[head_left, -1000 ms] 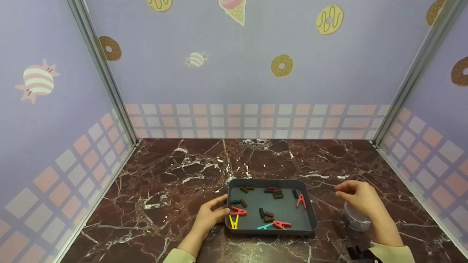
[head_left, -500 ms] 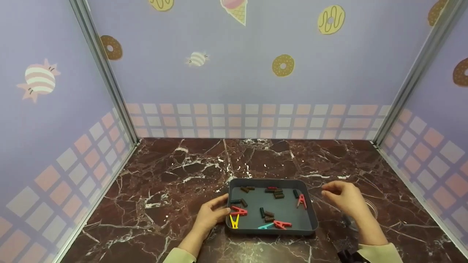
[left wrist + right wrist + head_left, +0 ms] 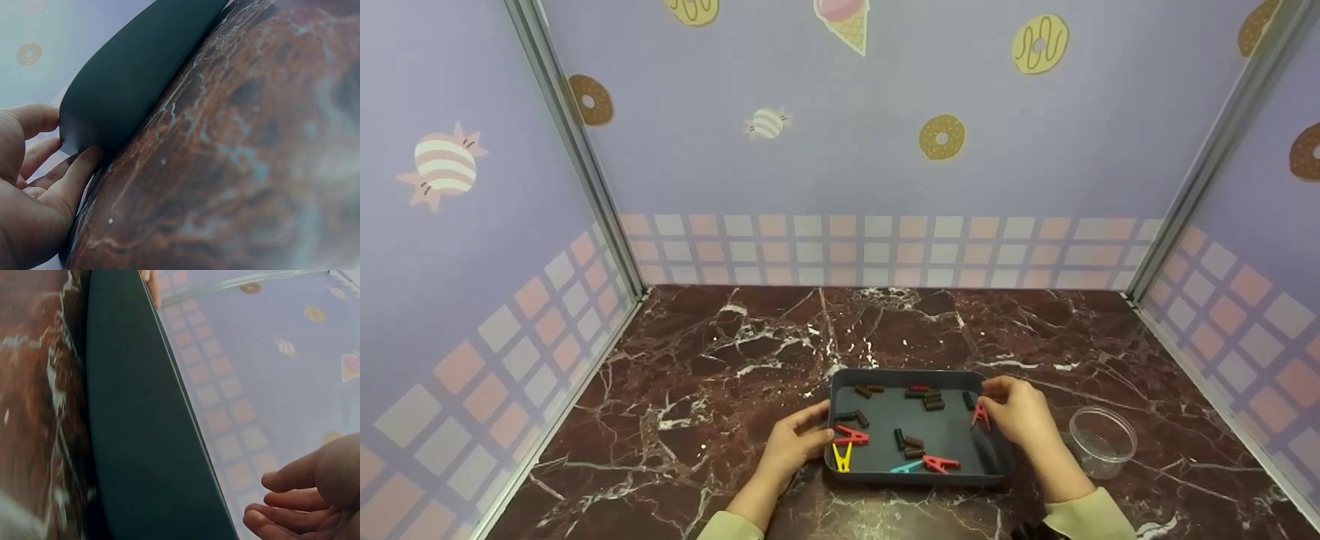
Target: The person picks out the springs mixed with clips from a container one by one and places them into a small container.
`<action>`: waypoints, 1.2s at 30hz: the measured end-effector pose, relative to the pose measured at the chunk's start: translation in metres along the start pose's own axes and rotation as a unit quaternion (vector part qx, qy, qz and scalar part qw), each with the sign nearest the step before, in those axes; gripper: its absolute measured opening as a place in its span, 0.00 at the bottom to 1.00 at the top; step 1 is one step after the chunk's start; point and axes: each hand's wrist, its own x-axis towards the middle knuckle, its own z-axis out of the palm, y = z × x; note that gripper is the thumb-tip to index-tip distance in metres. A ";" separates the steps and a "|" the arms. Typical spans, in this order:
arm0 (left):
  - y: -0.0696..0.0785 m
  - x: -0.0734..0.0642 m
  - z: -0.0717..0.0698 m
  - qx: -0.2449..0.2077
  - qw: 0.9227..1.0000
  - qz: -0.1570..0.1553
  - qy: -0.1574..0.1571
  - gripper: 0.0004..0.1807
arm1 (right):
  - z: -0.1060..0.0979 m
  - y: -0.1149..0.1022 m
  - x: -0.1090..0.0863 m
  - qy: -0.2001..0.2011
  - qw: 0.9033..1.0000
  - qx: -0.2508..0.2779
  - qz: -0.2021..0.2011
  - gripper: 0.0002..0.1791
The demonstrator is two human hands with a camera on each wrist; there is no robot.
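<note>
A dark grey rectangular tray [image 3: 915, 478] stands on the marble tabletop. My left hand [image 3: 789, 444] touches its left wall, fingers spread and mostly straight. My right hand [image 3: 1020, 411] is over the right rim, fingertips beside a red clothespin [image 3: 981, 414]; in the right wrist view, nothing shows between its loosely bent fingers. Another red clothespin [image 3: 853, 436] and a yellow clothespin [image 3: 842, 457] lie at the tray's left. Near the front are a teal clothespin [image 3: 907, 467] and one more red clothespin [image 3: 940, 464]. Several small ribbed cylinders, brown [image 3: 914, 442] and black [image 3: 898, 438], lie scattered inside.
A clear round plastic jar [image 3: 1102, 444] stands right of the tray, beside my right forearm. Patterned panels [image 3: 877, 180] enclose the marble tabletop [image 3: 720, 420] at the back and both sides.
My right hand has moved left from above the clear jar to the tray's right rim, leaving the jar in full view. My left hand has stayed at the tray's left wall.
</note>
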 end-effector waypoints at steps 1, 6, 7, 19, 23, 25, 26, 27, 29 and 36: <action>0.000 0.000 0.000 0.002 1.000 0.002 -0.001 0.34 | 0.003 -0.003 0.002 -0.002 1.000 -0.001 0.005 0.16; 0.001 -0.001 -0.001 0.001 1.000 -0.005 -0.002 0.33 | 0.020 -0.017 0.010 -0.011 0.999 -0.042 0.019 0.18; 0.001 -0.001 -0.001 0.002 1.000 -0.004 -0.003 0.33 | 0.023 -0.019 0.012 -0.013 0.998 -0.059 0.019 0.18; 0.000 -0.001 0.000 0.006 1.000 -0.004 0.002 0.33 | 0.051 -0.023 0.028 0.014 0.975 -0.218 -0.039 0.06; 0.000 0.000 0.000 0.005 1.000 -0.005 0.001 0.34 | 0.056 -0.022 0.032 -0.008 0.971 -0.237 -0.023 0.10; 0.000 0.000 0.000 0.004 1.000 -0.007 0.000 0.34 | 0.057 -0.020 0.033 -0.009 0.969 -0.246 -0.025 0.10; -0.001 0.001 0.000 0.004 1.000 -0.006 0.000 0.34 | 0.058 -0.019 0.034 -0.006 0.968 -0.249 -0.028 0.10; -0.001 0.001 -0.001 0.003 1.000 -0.008 -0.001 0.34 | 0.059 -0.018 0.034 -0.003 0.967 -0.252 -0.033 0.10; -0.001 0.001 -0.001 0.002 1.000 -0.008 0.000 0.34 | 0.060 -0.015 0.034 0.004 0.967 -0.252 -0.042 0.09; 0.001 0.000 -0.001 0.001 1.000 -0.003 0.001 0.34 | 0.061 -0.008 0.036 0.017 0.970 -0.231 -0.069 0.06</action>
